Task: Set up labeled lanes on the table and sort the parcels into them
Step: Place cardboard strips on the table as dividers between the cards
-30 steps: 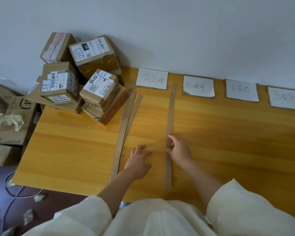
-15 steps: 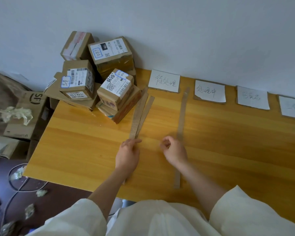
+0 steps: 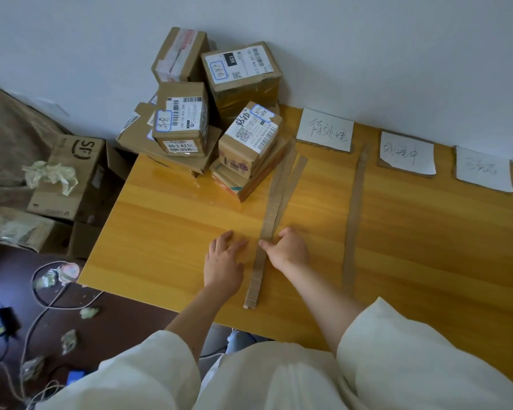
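Several cardboard parcels [image 3: 219, 119] with shipping labels are piled at the table's far left corner against the wall. Three white handwritten label cards [image 3: 326, 130] [image 3: 407, 153] [image 3: 483, 168] lie along the far edge of the wooden table [image 3: 166, 220]. One long cardboard strip [image 3: 354, 211] lies between the first two cards. Two more strips [image 3: 280, 190] lie together beside the parcels. My right hand [image 3: 288, 248] pinches these strips near their middle. My left hand [image 3: 224, 261] rests flat on the table just left of them.
Left of the table stand an open brown box [image 3: 71, 176] with crumpled paper [image 3: 52, 176] on it and flattened packaging [image 3: 15, 229]. Cables [image 3: 51, 291] and paper scraps lie on the dark floor. The white wall runs behind the table.
My right hand left the single strip and moved left onto the two strips beside the parcels. My left hand slid off those strips to the table beside them. The view shifted left.
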Demonstrator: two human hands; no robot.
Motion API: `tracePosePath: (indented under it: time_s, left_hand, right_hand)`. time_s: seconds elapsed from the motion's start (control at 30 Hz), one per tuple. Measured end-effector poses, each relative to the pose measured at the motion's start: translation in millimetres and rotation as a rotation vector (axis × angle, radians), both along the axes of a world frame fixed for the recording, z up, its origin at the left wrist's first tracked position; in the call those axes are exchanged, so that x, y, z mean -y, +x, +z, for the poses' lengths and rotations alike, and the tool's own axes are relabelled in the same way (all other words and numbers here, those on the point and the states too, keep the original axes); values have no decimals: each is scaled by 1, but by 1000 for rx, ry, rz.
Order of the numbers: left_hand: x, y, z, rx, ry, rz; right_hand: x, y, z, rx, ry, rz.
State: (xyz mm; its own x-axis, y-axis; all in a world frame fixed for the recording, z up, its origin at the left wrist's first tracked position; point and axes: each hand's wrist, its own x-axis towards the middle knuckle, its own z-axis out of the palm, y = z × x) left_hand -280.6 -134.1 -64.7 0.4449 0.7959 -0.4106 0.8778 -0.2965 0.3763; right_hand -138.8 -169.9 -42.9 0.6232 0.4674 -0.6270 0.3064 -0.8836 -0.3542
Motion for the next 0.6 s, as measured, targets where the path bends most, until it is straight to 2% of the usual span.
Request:
tracePosePath:
  time_s: [0.17,0.6]
  left_hand:
    - [-2,-6,0,9,-10,-54]
    - [-4,-11,-2,29,-13,-88]
  right_hand:
    - [-7,-11,-2,29,-44,-41]
    - [3,-2,-14,-128,105,-232]
